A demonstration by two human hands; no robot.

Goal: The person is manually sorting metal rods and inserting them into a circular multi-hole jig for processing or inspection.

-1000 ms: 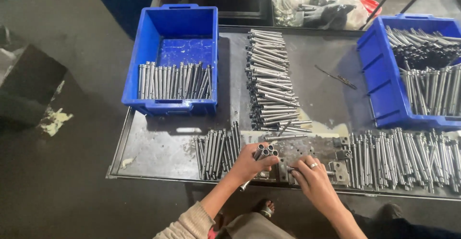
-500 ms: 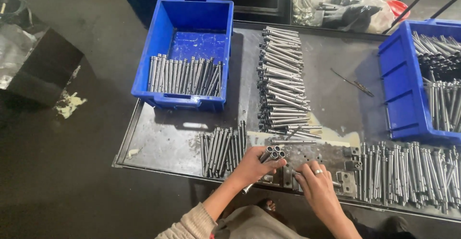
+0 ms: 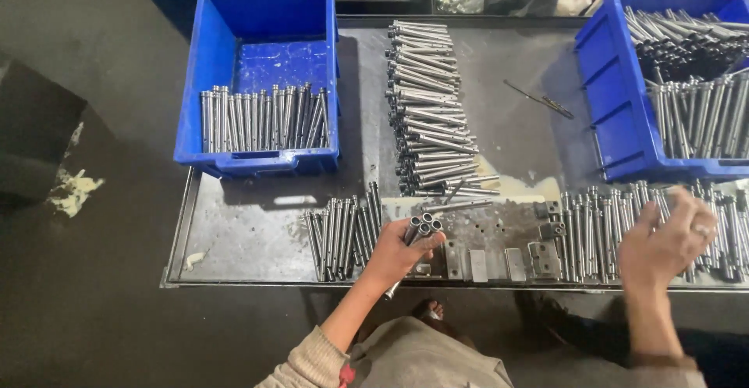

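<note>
The left hand (image 3: pixel 398 251) has its grip closed around a small bundle of metal tubes (image 3: pixel 420 228), held with the open ends up, just in front of the long middle pile of rods (image 3: pixel 429 107) on the dark metal surface (image 3: pixel 250 232). The right hand (image 3: pixel 663 244) rests on the row of rods to the right of this pile (image 3: pixel 601 228); its fingers are curled over them, but I cannot tell if they pinch one. In my judgement the bundle can slip, because the tubes are smooth and only few fingers press them together; one tube may fall on the small flat metal pieces (image 3: pixel 511 263) near the front edge or roll off it. The right hand may also push the loose rods out of line. Left of the middle pile stands a blue plastic bin (image 3: pixel 257 14), rectangular, with one row of rods inside (image 3: pixel 261 119); right of the pile stands a second blue bin (image 3: pixel 608 99), fuller. No label or sign is visible on them.
</note>
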